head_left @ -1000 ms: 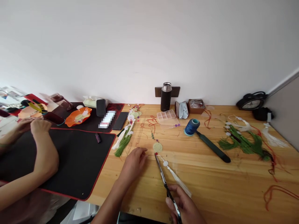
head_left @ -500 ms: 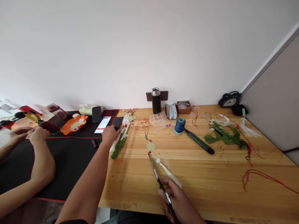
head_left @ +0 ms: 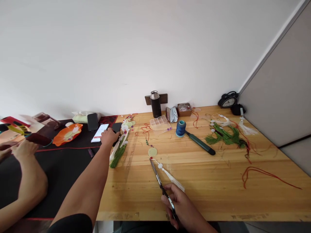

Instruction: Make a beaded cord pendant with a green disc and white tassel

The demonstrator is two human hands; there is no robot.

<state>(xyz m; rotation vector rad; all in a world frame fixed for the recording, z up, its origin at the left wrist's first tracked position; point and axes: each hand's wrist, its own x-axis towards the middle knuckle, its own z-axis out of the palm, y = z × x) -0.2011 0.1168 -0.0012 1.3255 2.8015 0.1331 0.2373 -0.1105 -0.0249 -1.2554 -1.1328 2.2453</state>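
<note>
My right hand (head_left: 178, 204) grips a pair of scissors (head_left: 159, 181), its fingers around the handles. The blades point away from me and look closed. Their tips are beside a red bead (head_left: 151, 158) below a pale green disc (head_left: 152, 151) on a beaded cord. A white tassel (head_left: 173, 178) with a small white piece trails right of the blades. My left hand (head_left: 109, 137) reaches over between a lit phone (head_left: 100, 133) and a flat black object (head_left: 117, 127); its fingertips are mostly hidden. Green and white tassels (head_left: 118, 155) lie right beside its wrist.
Blue thread spool (head_left: 180, 128), green-handled tool (head_left: 201, 144), clear bead box (head_left: 159, 121) and black flask (head_left: 155, 105) stand beyond. Green tassels (head_left: 224, 135) and red cord (head_left: 262, 172) lie right. A co-worker's hands (head_left: 24, 149) work left near an orange dish (head_left: 68, 135).
The whole view has shifted, so things appear further left. My left hand has moved slightly forward over the black object. My right hand keeps the scissors in nearly the same place by the bead.
</note>
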